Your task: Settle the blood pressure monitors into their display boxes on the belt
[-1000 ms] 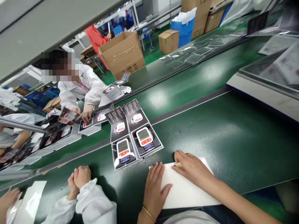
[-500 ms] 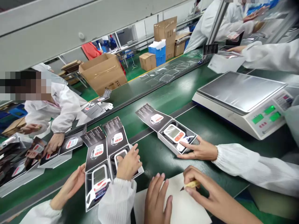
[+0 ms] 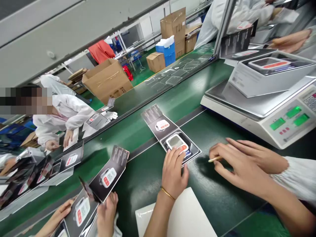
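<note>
An open box (image 3: 195, 152) with a white monitor inside lies on the green belt, its dark printed lid folded back. My left hand (image 3: 174, 169), with a gold bangle at the wrist, rests its fingers on the monitor's lower part. To the right, my right hand (image 3: 232, 161) is closed around a small yellowish pen-like item (image 3: 215, 159), its tip pointing left. A co-worker's hand (image 3: 261, 156) lies just behind my right hand. White sheets (image 3: 187, 214) lie on the belt under my left forearm.
A scale (image 3: 269, 121) with green displays bears boxes (image 3: 261, 77) at right. At lower left, a co-worker's hands (image 3: 106, 210) hold open boxes. More boxes (image 3: 37, 177) line the left. Another person (image 3: 66, 108) works across the belt.
My left hand has moved from the white sheet up to the open box. My right hand has moved right with the pen-like item. Boxes now stand on the scale; the co-worker's boxes at left moved down.
</note>
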Action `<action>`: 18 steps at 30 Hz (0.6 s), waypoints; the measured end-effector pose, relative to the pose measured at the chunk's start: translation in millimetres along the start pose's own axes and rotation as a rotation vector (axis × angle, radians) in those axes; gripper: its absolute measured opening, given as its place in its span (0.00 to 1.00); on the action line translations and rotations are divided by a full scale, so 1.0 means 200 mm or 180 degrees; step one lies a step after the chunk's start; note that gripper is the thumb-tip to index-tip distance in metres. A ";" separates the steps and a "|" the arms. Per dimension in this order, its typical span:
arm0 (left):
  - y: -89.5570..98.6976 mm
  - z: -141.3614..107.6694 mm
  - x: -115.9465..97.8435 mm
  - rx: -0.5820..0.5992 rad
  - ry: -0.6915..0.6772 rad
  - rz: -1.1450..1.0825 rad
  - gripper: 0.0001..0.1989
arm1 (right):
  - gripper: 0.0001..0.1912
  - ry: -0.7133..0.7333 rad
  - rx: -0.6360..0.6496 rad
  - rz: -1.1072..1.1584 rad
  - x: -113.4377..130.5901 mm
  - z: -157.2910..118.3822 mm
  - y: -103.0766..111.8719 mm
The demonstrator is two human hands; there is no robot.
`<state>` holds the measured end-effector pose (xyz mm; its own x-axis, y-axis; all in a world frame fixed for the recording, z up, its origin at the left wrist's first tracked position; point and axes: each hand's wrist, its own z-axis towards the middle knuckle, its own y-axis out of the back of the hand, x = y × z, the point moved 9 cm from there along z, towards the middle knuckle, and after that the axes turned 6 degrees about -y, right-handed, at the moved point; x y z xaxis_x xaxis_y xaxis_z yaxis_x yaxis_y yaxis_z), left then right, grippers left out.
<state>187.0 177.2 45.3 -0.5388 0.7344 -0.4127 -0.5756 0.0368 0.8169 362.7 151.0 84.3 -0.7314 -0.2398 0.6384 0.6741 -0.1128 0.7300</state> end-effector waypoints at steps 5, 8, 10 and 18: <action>0.04 -0.01 0.03 0.0069 -0.0086 -0.0150 0.31 | 0.05 0.0315 0.0127 -0.0046 0.07 0.07 -0.09; 0.04 0.00 0.03 -0.0266 0.0006 -0.0113 0.23 | 0.05 0.0452 0.0015 -0.0175 0.09 0.09 -0.14; 0.04 0.00 0.03 -0.0491 0.0047 -0.0020 0.13 | 0.05 0.0484 -0.0336 -0.0285 0.10 0.08 -0.12; 0.06 0.00 0.02 -0.0679 -0.0088 0.0088 0.16 | 0.20 0.0236 -0.0032 -0.0043 0.12 -0.09 -0.30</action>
<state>178.5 180.2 53.2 -0.5408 0.7515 -0.3778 -0.6796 -0.1257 0.7228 307.1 135.1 50.9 -0.7311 -0.3089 0.6084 0.6655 -0.1260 0.7357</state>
